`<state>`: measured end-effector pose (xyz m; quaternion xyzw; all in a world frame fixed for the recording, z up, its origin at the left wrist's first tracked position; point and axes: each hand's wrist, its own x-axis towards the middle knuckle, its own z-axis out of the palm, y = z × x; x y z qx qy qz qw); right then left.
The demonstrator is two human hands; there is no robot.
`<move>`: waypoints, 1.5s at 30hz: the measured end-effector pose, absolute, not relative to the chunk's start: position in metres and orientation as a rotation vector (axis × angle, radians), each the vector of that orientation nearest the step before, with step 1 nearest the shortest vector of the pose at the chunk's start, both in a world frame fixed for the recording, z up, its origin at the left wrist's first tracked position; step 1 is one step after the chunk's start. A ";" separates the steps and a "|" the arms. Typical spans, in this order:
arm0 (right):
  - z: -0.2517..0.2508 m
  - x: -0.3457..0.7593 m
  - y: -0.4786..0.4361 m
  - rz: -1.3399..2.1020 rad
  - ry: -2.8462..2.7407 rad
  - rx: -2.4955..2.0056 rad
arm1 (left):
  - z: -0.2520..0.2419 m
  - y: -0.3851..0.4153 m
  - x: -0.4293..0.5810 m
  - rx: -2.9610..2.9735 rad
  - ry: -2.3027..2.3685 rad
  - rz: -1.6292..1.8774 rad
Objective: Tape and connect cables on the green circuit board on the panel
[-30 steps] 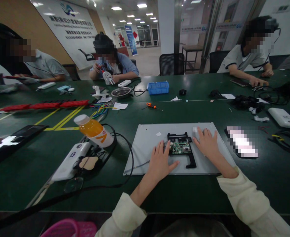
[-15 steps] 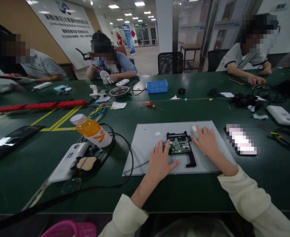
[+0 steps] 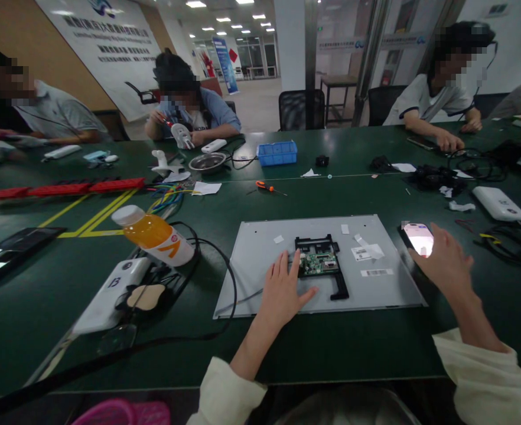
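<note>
My left hand (image 3: 283, 289) lies with spread fingers on a flat grey metal panel (image 3: 251, 254), its fingertips at the left edge of a black plastic frame (image 3: 341, 284). Within that frame sits a green circuit board (image 3: 317, 263). Over the lit phone (image 3: 419, 241), just right of the panel, is my right hand (image 3: 449, 265), fingers apart and nothing held. Whether it touches the phone I cannot tell. White labels (image 3: 369, 252) show on the panel's right part.
Left of the panel stand a juice bottle (image 3: 156, 236), a white power bank (image 3: 110, 295) and a black cable (image 3: 231, 277). An orange screwdriver (image 3: 267, 187) and a blue basket (image 3: 277, 153) lie beyond it. Several people sit across the table.
My right hand has left the panel and moved right to the phone, uncovering the labels. My left hand keeps its place on the panel. The view has shifted slightly.
</note>
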<state>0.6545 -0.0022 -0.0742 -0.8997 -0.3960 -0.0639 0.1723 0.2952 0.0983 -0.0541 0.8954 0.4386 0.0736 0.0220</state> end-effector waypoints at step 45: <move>-0.098 0.571 0.120 -0.001 -1.925 -1.860 | -0.062 0.208 0.302 2.501 1.619 0.548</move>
